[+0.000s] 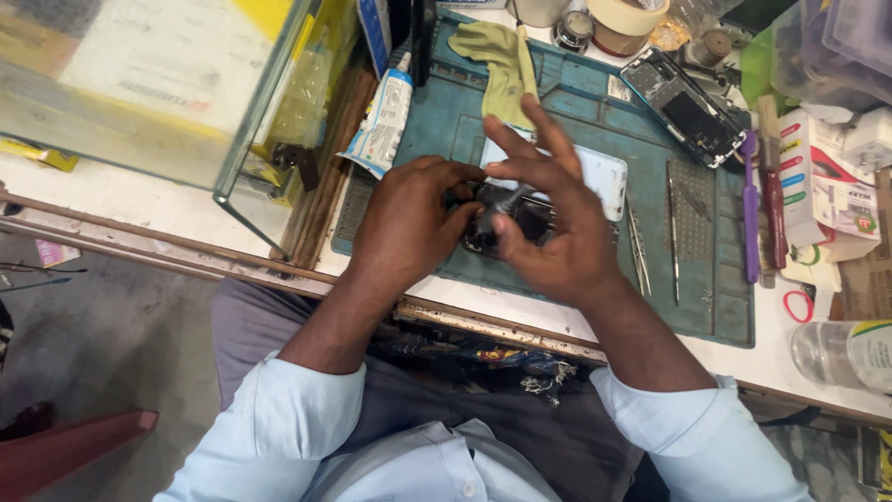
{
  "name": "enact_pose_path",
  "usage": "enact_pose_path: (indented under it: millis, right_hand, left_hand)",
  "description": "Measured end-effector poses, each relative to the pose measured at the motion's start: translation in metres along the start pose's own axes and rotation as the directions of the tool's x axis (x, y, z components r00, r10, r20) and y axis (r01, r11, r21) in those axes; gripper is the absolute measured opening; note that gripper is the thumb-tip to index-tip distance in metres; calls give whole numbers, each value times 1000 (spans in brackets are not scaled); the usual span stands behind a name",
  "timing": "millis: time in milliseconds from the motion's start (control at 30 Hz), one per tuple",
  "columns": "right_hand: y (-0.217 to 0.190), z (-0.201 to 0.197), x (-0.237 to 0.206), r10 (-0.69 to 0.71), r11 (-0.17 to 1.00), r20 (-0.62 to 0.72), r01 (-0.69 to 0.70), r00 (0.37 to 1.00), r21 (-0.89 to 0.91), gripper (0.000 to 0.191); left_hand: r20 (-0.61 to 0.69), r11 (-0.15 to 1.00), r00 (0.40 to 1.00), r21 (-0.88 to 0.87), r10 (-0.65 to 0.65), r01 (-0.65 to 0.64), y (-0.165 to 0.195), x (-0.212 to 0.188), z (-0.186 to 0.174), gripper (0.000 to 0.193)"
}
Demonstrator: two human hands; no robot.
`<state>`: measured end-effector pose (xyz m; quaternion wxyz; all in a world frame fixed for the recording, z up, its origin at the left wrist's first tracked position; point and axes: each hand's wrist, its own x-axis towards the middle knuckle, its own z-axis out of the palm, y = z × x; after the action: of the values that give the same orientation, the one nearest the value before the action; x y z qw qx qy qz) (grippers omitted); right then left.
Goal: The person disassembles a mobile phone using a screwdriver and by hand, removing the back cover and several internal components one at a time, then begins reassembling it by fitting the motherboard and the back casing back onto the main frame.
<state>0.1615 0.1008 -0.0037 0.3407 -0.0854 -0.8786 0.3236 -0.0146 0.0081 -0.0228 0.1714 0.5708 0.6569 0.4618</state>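
- The opened phone (516,223) lies on the blue mat (715,307), half hidden under both hands.
- Left hand (409,223) pins its edge with curled fingers.
- Right hand (548,232) pinches a small grey piece over it; seating looks unfinished.
- White back cover (604,172) waits just behind, still off.

Both hands, left hand (409,223) and right hand (548,232), meet over an opened phone (520,218) on the mat (715,297); tweezers (639,251) lie just right

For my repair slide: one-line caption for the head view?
Both hands, left hand and right hand, work an opened phone on a teal mat.
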Motion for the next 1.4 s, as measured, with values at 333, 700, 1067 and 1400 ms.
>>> enact_pose_path:
  millis: [333,700,1067,1400]
  right_hand:
    - [-5,-2,2,-7,999,17,7,1000,-32,51]
    - [-7,-3,4,-19,1000,-8,19,1000,11,58]
    - [-2,-6,-4,23,998,48,-26,999,56,57]
    - [3,0,-11,55,986,34,-60,998,155,63]
  left_hand:
    - [17,999,999,3,-34,34,2,1,-1,34]
    - [24,1000,1000,11,-19,19,3,1,-1,34]
    - [12,1000,1000,22,-11,10,2,1,0,33]
    - [9,999,1000,43,-24,24,2,0,-1,34]
